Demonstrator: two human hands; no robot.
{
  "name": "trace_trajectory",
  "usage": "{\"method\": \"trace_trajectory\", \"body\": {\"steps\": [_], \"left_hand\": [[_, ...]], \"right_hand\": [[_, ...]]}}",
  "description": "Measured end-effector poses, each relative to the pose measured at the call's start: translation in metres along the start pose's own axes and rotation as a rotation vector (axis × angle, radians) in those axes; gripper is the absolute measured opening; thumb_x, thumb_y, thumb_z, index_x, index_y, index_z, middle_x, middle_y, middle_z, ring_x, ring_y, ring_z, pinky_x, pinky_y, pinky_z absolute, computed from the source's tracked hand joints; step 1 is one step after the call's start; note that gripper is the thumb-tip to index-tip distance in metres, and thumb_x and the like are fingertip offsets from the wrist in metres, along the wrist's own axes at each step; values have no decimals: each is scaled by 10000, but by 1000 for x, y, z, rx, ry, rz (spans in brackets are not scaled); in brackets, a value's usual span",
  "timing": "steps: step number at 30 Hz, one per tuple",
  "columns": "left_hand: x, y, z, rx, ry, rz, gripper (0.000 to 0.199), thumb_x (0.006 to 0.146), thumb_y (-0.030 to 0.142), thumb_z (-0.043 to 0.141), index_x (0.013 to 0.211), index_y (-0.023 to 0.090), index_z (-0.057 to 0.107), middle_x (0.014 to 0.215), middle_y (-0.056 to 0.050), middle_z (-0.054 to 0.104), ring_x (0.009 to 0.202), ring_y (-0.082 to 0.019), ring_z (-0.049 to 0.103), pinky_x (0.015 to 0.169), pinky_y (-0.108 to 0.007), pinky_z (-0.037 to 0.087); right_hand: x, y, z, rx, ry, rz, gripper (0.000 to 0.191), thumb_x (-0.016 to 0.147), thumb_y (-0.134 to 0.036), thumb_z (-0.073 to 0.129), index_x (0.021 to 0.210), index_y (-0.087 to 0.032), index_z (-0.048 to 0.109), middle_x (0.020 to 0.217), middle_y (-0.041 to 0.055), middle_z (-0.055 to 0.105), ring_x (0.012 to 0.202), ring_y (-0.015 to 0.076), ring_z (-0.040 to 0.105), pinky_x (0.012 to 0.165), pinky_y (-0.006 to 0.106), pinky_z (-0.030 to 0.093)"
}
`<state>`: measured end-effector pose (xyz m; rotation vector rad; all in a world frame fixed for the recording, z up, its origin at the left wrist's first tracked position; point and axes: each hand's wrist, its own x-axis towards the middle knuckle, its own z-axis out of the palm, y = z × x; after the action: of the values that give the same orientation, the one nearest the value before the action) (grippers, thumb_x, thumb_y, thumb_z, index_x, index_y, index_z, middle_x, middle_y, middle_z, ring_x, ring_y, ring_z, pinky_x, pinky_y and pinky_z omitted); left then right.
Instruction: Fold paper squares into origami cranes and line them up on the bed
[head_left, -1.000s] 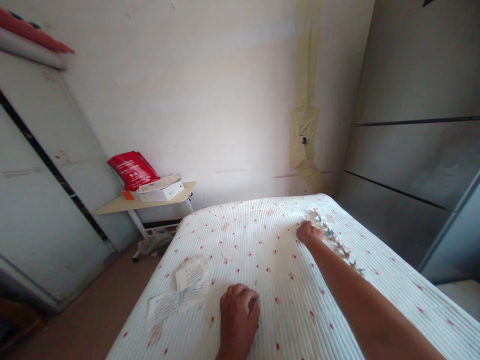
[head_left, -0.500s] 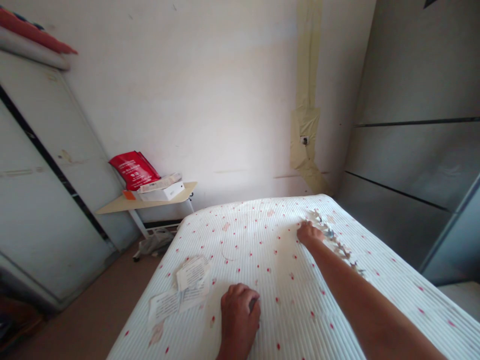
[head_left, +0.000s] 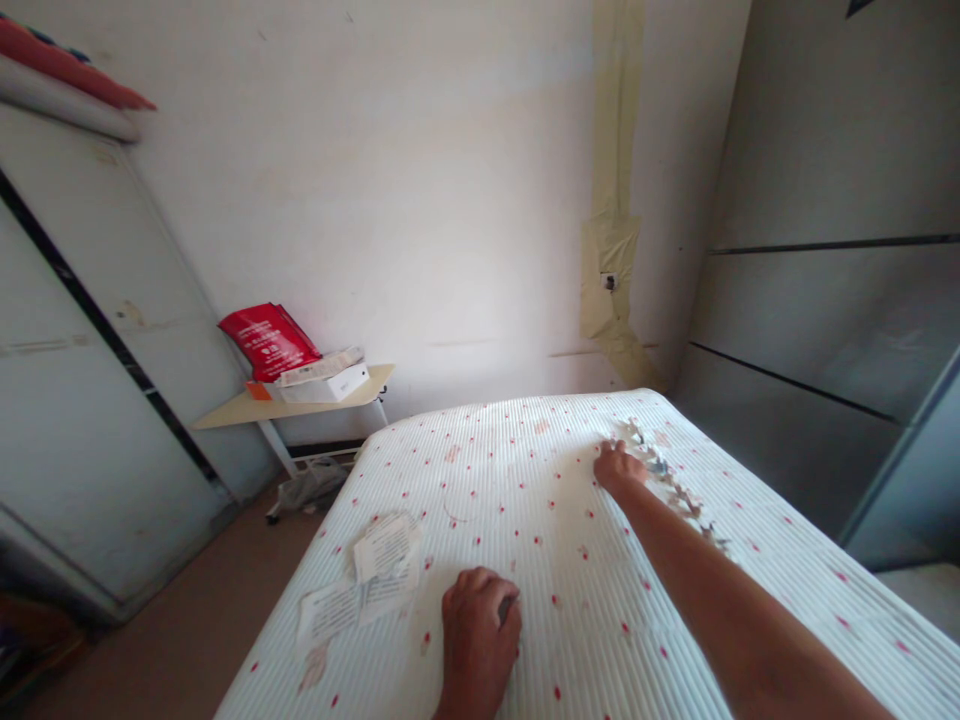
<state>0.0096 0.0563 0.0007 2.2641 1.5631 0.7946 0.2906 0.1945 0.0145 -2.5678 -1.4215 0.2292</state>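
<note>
My left hand (head_left: 480,632) rests near the front of the bed, its fingers curled down onto the striped sheet (head_left: 517,510). A dark patch shows between its thumb and fingers; I cannot tell if it is an object or shadow. Farther off, my right hand (head_left: 621,468) is stretched out with its fingers bent to the sheet, and whatever they hold is hidden. Right beside it runs a line of small crumpled-looking pieces (head_left: 684,498), white, brown and bluish, too small to name. Left of my left hand lie several printed paper cards (head_left: 386,548), some overlapping.
A small table (head_left: 322,407) beyond the bed's left side bears a red bag (head_left: 268,340) and a white box (head_left: 330,384). Under it is a plastic bag (head_left: 311,485). Grey panelled furniture (head_left: 795,310) stands at the right, a pale cabinet (head_left: 97,300) at the left.
</note>
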Motion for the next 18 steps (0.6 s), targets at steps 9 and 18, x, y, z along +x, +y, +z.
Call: {"method": "trace_trajectory", "body": {"steps": [9,18], "left_hand": [[-1,0,0,-7,12,4,174,717,172,479,708,203,650,769,-26,618,827,-186,529,777,-329,341],[0,0,0,-8,9,4,169,701,159,491,715,206,653,779,-24,623,826,-185,530,778,-330,347]], "right_hand": [[-3,-1,4,-32,41,7,456,888,-196,279,1321,-158,416,1343,258,368,974,318,590,733,453,453],[-10,-2,5,-69,107,-17,462,889,-159,242,1315,-172,422,1357,270,339,898,301,619,684,438,462]]}}
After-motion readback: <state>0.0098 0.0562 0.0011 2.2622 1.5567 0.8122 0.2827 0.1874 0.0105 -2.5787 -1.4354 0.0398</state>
